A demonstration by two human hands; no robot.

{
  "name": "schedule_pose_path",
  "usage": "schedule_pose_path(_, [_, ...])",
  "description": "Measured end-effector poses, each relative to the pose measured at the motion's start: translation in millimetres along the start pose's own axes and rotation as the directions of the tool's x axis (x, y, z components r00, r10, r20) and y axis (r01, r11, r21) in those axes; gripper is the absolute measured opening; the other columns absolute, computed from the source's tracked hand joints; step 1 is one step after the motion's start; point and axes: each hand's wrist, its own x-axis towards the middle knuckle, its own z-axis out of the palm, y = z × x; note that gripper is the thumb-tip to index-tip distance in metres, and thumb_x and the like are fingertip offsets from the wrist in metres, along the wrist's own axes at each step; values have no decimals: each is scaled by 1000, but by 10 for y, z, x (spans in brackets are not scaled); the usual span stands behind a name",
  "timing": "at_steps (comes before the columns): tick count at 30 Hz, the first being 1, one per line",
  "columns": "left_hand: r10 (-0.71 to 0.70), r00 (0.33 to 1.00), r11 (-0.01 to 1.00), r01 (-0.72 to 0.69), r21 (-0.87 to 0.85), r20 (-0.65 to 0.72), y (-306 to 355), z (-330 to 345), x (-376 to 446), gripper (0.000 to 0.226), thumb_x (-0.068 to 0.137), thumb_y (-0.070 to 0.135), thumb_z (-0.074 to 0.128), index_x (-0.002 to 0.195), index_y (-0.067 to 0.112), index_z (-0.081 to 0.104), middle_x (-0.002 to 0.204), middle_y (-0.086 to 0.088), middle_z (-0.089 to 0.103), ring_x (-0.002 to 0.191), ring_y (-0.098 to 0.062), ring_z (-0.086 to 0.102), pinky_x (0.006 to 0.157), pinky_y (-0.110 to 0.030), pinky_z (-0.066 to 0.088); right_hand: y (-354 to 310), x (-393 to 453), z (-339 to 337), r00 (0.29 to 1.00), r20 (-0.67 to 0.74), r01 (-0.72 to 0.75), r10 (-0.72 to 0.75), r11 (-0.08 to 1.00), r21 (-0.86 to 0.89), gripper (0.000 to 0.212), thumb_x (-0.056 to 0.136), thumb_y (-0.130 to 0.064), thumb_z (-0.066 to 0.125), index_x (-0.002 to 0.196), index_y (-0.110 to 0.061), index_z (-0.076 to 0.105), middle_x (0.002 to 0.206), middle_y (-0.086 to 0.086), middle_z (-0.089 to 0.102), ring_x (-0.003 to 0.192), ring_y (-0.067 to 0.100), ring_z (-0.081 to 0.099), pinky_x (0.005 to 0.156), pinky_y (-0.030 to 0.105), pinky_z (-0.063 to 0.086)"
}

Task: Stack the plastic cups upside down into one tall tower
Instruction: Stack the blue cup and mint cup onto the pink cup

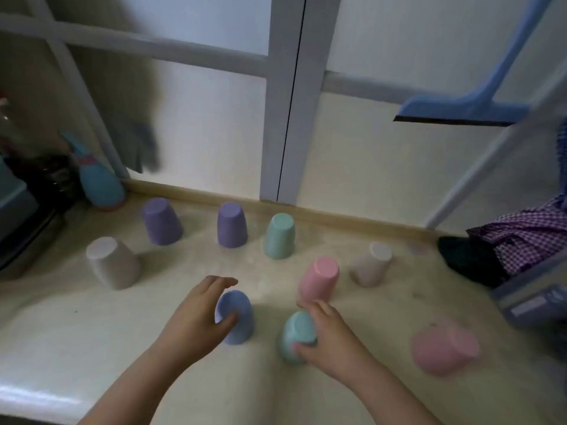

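Note:
Several plastic cups stand upside down on the cream floor. My left hand (199,314) wraps around a blue cup (237,317), thumb on its near side and fingers curled over its far side. My right hand (326,335) grips a teal cup (296,332) by its top. Just behind stands a pink cup (319,279), with a beige cup (372,265) to its right. Farther back are two purple cups (161,222) (232,225) and a mint cup (279,236). A large beige cup (112,262) stands at the left, and a second pink cup (445,349) at the right.
A blue bowling-pin toy (99,182) stands in the left corner beside dark appliances (33,204). Checked purple cloth (527,237) and a grey box (534,305) lie at the right. A blue broom (466,105) hangs above. A white framed door (285,118) closes off the back.

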Motion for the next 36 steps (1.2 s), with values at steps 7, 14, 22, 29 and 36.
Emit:
schedule_pose_path(7, [-104,990,989,113,-91,92,-159,172,74,66,63,34,62,125,21,44,117,13,45,102,-6,47,82,-16,34,23,10,121,997,-71,12,-9,999,41,72,67,-24,69,132,-24,38,135,-3,41,125,13,38,96,5,16])
schedule_pose_path(14, [-214,968,957,235,-171,133,-234,320,108,70,55,28,73,119,23,46,112,3,56,96,-15,52,73,-21,37,34,-24,150,993,-79,-75,83,991,108,73,69,-23,73,131,-18,36,136,1,42,126,15,37,93,7,18])
schedule_pose_path(22, [-124,989,979,135,-150,84,-72,235,195,63,58,16,78,111,28,47,107,5,56,94,-14,52,68,-7,36,-211,-112,-634,949,-313,29,41,976,214,64,59,-23,80,115,-28,50,111,-7,57,106,10,54,92,19,39])
schedule_pose_path(29, [-29,999,977,35,-208,32,236,-1,431,68,43,48,65,107,31,49,102,19,47,94,5,48,70,-8,37,-126,373,-1129,896,-437,-29,73,994,107,68,60,-20,80,120,-14,50,117,5,58,110,20,53,87,14,31])
schedule_pose_path(36, [-112,993,948,116,-298,29,296,-32,656,69,58,19,81,113,31,41,108,1,55,93,-13,54,70,-26,44,112,728,-730,956,-275,-74,105,990,123,74,63,-21,78,128,-13,43,127,8,42,119,21,45,100,16,25])
